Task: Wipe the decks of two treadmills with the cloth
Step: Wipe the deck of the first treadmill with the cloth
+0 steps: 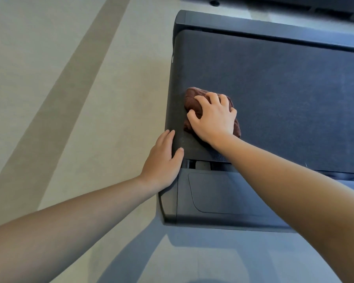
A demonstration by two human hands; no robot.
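A dark treadmill deck (284,82) fills the right half of the head view, its belt running off to the right. A bunched brown cloth (192,100) lies on the belt near the deck's left edge. My right hand (213,117) presses down on the cloth with fingers curled into it. My left hand (164,160) rests flat on the treadmill's left side rail (175,111), fingers together, holding nothing. Most of the cloth is hidden under my right hand.
The treadmill's dark end cover (223,199) sits below the belt, with a narrow gap between them. Pale floor (70,99) spreads to the left and below. Part of another dark machine (294,5) shows at the top right edge.
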